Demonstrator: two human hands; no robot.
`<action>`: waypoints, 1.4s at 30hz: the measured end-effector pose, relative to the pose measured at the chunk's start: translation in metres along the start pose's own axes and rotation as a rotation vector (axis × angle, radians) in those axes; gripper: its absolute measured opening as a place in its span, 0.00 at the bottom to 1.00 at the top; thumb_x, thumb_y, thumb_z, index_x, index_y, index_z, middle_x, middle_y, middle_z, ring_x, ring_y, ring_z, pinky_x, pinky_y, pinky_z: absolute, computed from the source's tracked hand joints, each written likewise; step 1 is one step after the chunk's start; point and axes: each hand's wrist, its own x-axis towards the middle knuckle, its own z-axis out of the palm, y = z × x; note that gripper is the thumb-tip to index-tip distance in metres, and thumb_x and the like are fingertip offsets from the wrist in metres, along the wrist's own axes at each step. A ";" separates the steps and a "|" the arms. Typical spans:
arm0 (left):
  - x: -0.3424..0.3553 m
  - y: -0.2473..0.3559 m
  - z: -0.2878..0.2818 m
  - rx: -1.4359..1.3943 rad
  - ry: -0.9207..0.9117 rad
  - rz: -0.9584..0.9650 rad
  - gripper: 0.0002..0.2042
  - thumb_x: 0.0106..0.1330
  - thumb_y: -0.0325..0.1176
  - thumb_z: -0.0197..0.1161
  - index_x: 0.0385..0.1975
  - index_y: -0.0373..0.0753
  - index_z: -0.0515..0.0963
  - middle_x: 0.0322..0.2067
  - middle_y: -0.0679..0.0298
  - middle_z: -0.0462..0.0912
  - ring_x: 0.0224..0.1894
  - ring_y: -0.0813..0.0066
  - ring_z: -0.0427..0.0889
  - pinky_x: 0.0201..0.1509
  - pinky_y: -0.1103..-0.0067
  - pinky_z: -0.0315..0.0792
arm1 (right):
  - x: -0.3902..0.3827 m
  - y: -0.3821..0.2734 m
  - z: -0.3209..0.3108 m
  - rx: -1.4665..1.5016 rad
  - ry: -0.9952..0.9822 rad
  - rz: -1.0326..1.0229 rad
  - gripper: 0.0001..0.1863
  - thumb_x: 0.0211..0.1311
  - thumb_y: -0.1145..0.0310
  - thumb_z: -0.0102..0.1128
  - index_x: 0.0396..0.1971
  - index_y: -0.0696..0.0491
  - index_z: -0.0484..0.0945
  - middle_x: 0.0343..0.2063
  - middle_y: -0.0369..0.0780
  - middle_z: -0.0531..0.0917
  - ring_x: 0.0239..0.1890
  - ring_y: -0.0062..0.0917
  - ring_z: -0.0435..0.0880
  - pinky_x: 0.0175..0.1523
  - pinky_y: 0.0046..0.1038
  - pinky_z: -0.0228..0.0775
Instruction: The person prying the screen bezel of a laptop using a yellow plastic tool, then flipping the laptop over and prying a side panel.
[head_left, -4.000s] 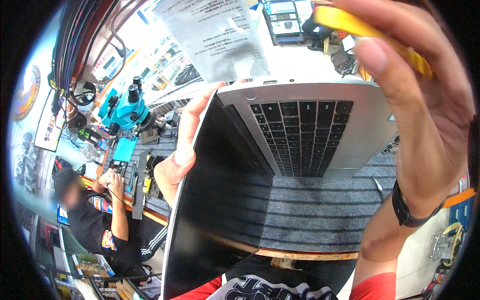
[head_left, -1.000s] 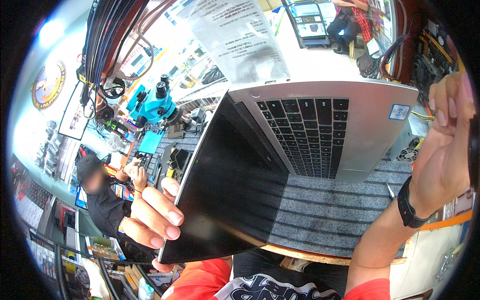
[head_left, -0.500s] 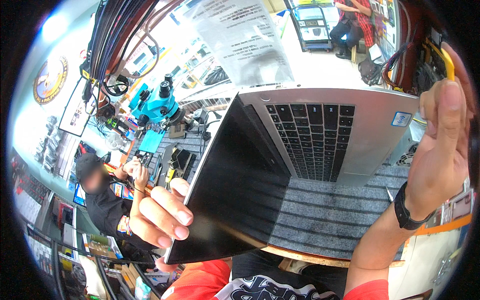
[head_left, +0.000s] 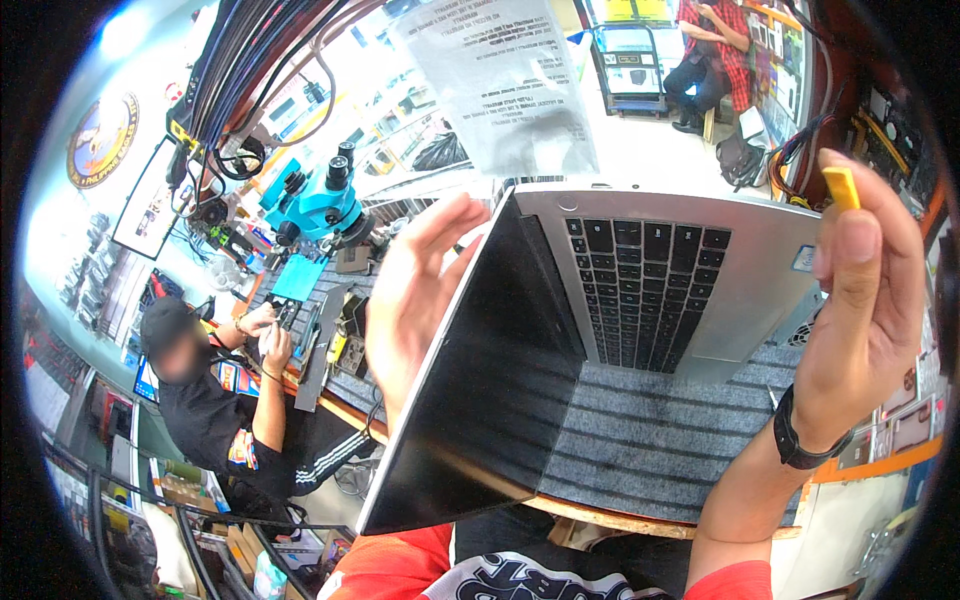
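A silver laptop stands open on its side on a grey striped mat; its black screen is on the left, the keyboard beside it. My left hand is raised behind the screen's left edge, fingers loosely bent and apart; whether it touches the lid is hard to tell. My right hand grips a small flat yellow tool just beside the upper right corner of the laptop's base, partly covering it. A thin pointed tool lies by my right wrist.
A co-worker in black works with both hands at the bench on the left. A blue microscope, small blue mat and cables are nearby. A paper sheet hangs ahead. Another person sits farther back.
My left hand has left its finger grip on the screen's lower edge and moved up along it. My right hand has shifted inward, closer to the laptop's corner, with the yellow tool.
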 end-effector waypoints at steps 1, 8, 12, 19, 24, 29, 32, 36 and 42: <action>0.004 -0.001 0.009 -0.091 -0.041 -0.050 0.31 0.79 0.47 0.51 0.69 0.23 0.66 0.64 0.45 0.76 0.68 0.57 0.74 0.76 0.62 0.63 | 0.000 -0.002 0.005 0.054 -0.018 -0.016 0.19 0.81 0.60 0.57 0.59 0.59 0.81 0.34 0.34 0.81 0.32 0.11 0.73 0.39 0.14 0.63; 0.011 0.004 0.028 -0.264 -0.106 -0.374 0.33 0.75 0.47 0.54 0.71 0.27 0.66 0.62 0.48 0.79 0.63 0.59 0.79 0.73 0.67 0.68 | 0.014 -0.017 0.029 0.110 -0.267 -0.216 0.10 0.70 0.73 0.66 0.47 0.61 0.84 0.41 0.43 0.87 0.39 0.24 0.82 0.48 0.23 0.71; 0.012 0.002 0.020 -0.352 -0.179 -0.399 0.34 0.75 0.47 0.57 0.73 0.29 0.63 0.66 0.51 0.75 0.67 0.65 0.75 0.74 0.70 0.65 | 0.028 -0.023 0.049 -0.096 -0.446 -0.335 0.11 0.61 0.78 0.69 0.44 0.58 0.87 0.36 0.43 0.88 0.38 0.32 0.85 0.47 0.29 0.73; 0.005 -0.009 0.016 -0.432 -0.348 -0.221 0.39 0.73 0.47 0.53 0.78 0.28 0.52 0.72 0.49 0.65 0.75 0.65 0.65 0.79 0.70 0.56 | 0.057 -0.020 0.086 -0.033 -0.621 -0.457 0.13 0.59 0.79 0.69 0.45 0.56 0.87 0.33 0.42 0.84 0.35 0.36 0.83 0.43 0.32 0.74; 0.012 -0.014 0.007 -0.349 -0.455 -0.272 0.45 0.72 0.50 0.54 0.80 0.28 0.43 0.77 0.48 0.55 0.80 0.63 0.55 0.82 0.68 0.48 | 0.063 -0.020 0.094 -0.022 -0.685 -0.447 0.13 0.59 0.80 0.69 0.44 0.56 0.87 0.31 0.42 0.82 0.35 0.35 0.82 0.41 0.31 0.74; 0.010 -0.020 0.004 -0.350 -0.472 -0.280 0.47 0.72 0.52 0.52 0.80 0.27 0.41 0.78 0.47 0.53 0.81 0.62 0.52 0.82 0.69 0.45 | 0.066 -0.023 0.100 -0.017 -0.726 -0.450 0.12 0.58 0.80 0.70 0.43 0.55 0.88 0.31 0.41 0.82 0.34 0.34 0.82 0.41 0.30 0.74; 0.013 -0.022 0.004 -0.356 -0.496 -0.270 0.47 0.73 0.53 0.51 0.80 0.27 0.40 0.77 0.47 0.53 0.80 0.62 0.52 0.82 0.69 0.45 | 0.068 -0.023 0.101 -0.015 -0.736 -0.450 0.12 0.58 0.80 0.70 0.43 0.55 0.88 0.31 0.41 0.83 0.34 0.33 0.82 0.41 0.30 0.74; 0.016 -0.023 0.004 -0.336 -0.515 -0.262 0.47 0.73 0.54 0.50 0.80 0.26 0.40 0.77 0.46 0.53 0.80 0.62 0.53 0.82 0.69 0.46 | 0.068 -0.022 0.101 0.000 -0.760 -0.426 0.13 0.58 0.81 0.70 0.43 0.55 0.88 0.31 0.41 0.83 0.34 0.34 0.82 0.42 0.31 0.74; 0.012 -0.023 0.005 -0.374 -0.506 -0.247 0.45 0.74 0.52 0.47 0.80 0.25 0.38 0.78 0.45 0.52 0.81 0.61 0.51 0.82 0.69 0.45 | 0.072 -0.021 0.103 -0.011 -0.800 -0.451 0.13 0.58 0.82 0.69 0.43 0.56 0.87 0.31 0.41 0.83 0.35 0.34 0.83 0.42 0.31 0.74</action>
